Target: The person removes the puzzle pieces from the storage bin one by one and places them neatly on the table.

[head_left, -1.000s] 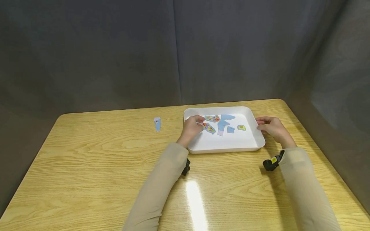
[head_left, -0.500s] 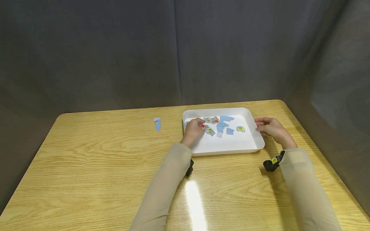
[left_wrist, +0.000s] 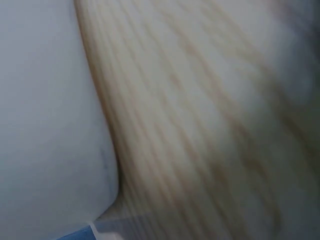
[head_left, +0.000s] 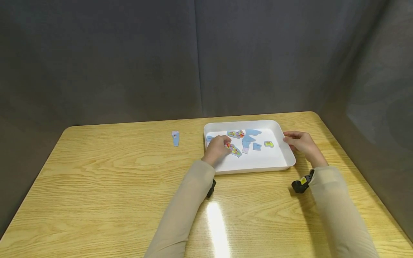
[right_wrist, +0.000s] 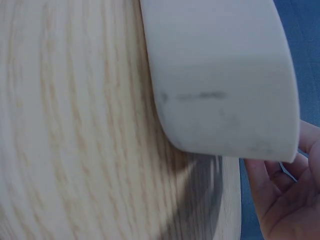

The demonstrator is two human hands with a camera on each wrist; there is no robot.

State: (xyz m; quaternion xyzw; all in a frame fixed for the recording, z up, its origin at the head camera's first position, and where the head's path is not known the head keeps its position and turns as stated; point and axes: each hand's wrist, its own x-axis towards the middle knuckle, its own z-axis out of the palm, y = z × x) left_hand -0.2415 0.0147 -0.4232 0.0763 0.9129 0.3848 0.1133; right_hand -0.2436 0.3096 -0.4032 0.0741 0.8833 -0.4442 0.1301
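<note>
In the head view a white tray (head_left: 251,168) lies on the wooden table with several puzzle pieces inside. My left hand (head_left: 217,149) reaches over its left wall and pinches a multicoloured puzzle piece (head_left: 236,151) between thumb and forefinger. At the right wall, my right hand (head_left: 302,144) holds the tray's edge. In the right wrist view, the right hand's fingers (right_wrist: 257,175) show beside the tray's corner. Other pieces in the tray include a patterned piece (head_left: 236,134), a light blue piece (head_left: 253,132), a small blue piece (head_left: 256,146) and a yellow-green piece (head_left: 269,144).
A single blue-and-lilac puzzle piece (head_left: 175,138) lies on the table (head_left: 113,179), left of the tray. Dark curtains (head_left: 145,64) stand behind and at the sides. Part of another blue piece (head_left: 209,138) shows behind my left hand.
My left hand has shifted slightly right, then brought the multicoloured puzzle piece a little toward the tray's near side. The tray has moved slightly left and nearer. My right hand remains at its edge.
</note>
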